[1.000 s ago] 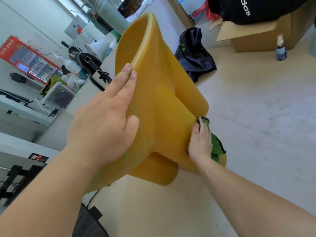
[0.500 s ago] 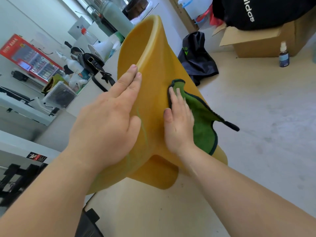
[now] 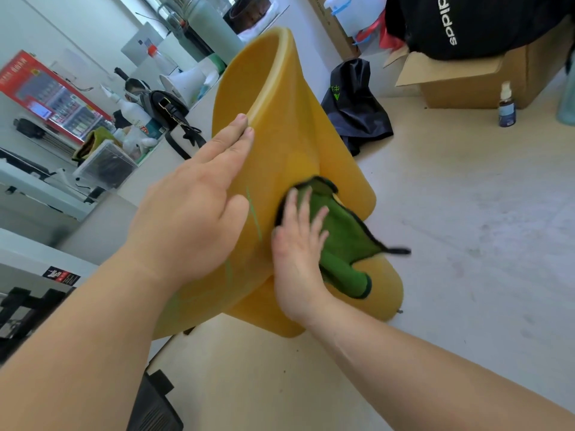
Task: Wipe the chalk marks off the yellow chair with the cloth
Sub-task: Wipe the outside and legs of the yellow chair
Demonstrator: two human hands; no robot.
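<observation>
Above the pale floor (image 3: 466, 213) we hold the smooth yellow moulded-plastic chair (image 3: 289, 119) tilted, our left hand (image 3: 186, 219) spread flat and open against its shell with no grip closed on anything. Our right hand (image 3: 298, 244), fingers splayed, presses the green dark-edged cloth (image 3: 339, 234) flat to the shell rather than clutching it, so we judge the wiping step is under way. Faint green chalk lines (image 3: 253, 209) lie between the hands, so the next stroke likely calls for sliding leftward over them.
</observation>
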